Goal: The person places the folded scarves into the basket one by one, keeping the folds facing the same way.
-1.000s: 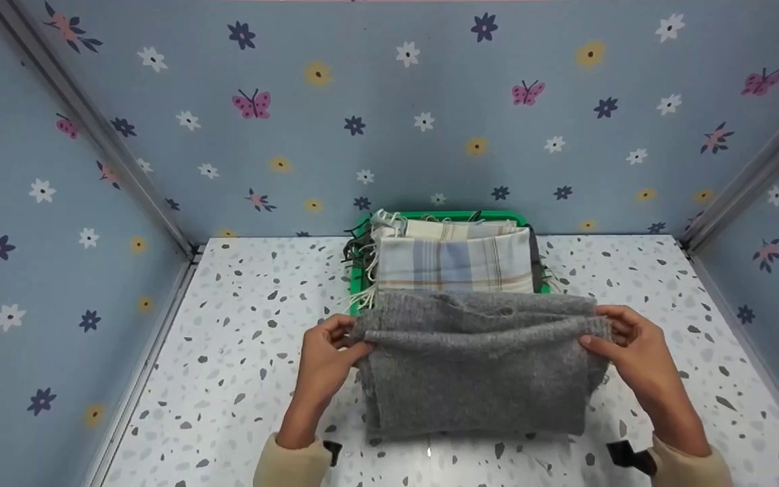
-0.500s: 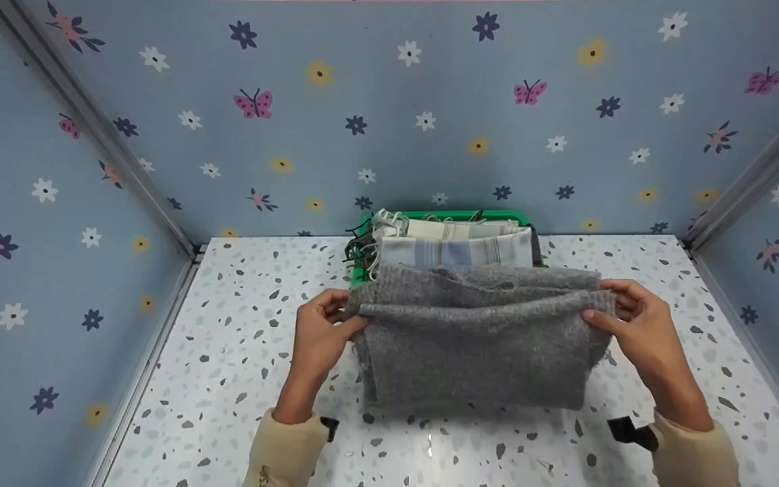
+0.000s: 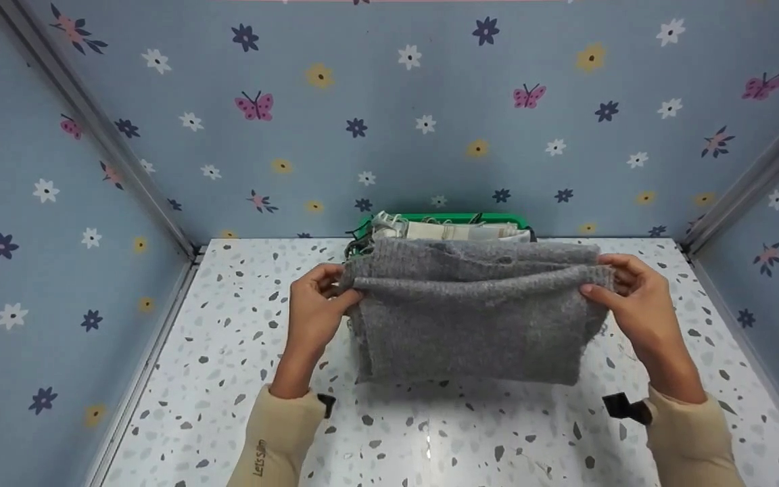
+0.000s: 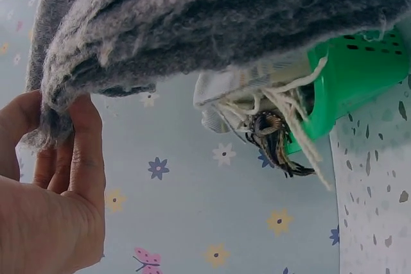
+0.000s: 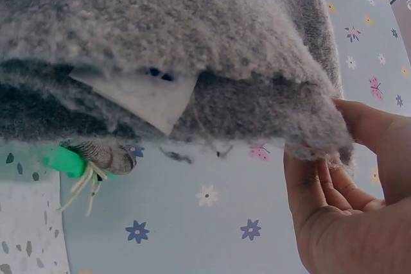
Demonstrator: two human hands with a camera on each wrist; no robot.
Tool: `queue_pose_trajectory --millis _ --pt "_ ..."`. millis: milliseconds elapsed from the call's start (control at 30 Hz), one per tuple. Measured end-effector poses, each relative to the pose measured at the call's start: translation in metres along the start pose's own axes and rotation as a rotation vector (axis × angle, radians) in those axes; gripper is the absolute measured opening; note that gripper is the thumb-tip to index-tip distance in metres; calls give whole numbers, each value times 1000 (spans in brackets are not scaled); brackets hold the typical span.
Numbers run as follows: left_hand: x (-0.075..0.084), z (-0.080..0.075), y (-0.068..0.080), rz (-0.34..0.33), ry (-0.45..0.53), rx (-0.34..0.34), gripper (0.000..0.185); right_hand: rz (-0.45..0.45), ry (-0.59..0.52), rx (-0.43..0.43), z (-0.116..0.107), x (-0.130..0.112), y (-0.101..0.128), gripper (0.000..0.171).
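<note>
A folded grey knitted scarf point(image 3: 470, 325) hangs between both hands, its layers draping downward. My left hand point(image 3: 317, 304) pinches its left edge between thumb and fingers. At the opposite edge my right hand point(image 3: 636, 297) pinches it the same way. Behind the scarf stands a green basket point(image 4: 359, 72) heaped with folded cloths. A pale plaid scarf point(image 3: 460, 232) with white fringe lies on top there, mostly covered by the grey one in the head view. Among the grey layers a white label point(image 5: 144, 91) shows in the right wrist view.
The basket is at the back of a white speckled table point(image 3: 241, 379), close against a blue flowered back wall point(image 3: 423, 95). Similar side panels with metal frame bars point(image 3: 92, 142) stand left and right. Dark fringe point(image 4: 276, 142) hangs over the basket's side.
Both hands have carried the grey scarf forward, toward the back wall. It now covers most of the plaid scarf and basket that showed before. Both grips stay the same.
</note>
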State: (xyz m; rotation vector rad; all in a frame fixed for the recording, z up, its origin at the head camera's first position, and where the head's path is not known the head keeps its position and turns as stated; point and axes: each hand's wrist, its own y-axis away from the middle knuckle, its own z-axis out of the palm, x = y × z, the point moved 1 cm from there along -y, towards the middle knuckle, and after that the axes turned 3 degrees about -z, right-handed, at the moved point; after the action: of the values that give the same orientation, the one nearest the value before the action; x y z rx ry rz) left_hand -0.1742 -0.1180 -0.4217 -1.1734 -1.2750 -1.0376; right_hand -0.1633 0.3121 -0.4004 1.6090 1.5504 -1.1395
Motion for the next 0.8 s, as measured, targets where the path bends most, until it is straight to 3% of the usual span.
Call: queue_pose_trajectory --millis 300,433,800 --pt "13 -1 -10 59 -16 29 27 0 19 -6 2 -8 -13 53" --pt "16 0 -16 85 2 42 25 3 -22 5 4 -11 -21 52" --pt "15 8 -34 133 0 104 22 -92 -60 114 12 -11 -37 46"
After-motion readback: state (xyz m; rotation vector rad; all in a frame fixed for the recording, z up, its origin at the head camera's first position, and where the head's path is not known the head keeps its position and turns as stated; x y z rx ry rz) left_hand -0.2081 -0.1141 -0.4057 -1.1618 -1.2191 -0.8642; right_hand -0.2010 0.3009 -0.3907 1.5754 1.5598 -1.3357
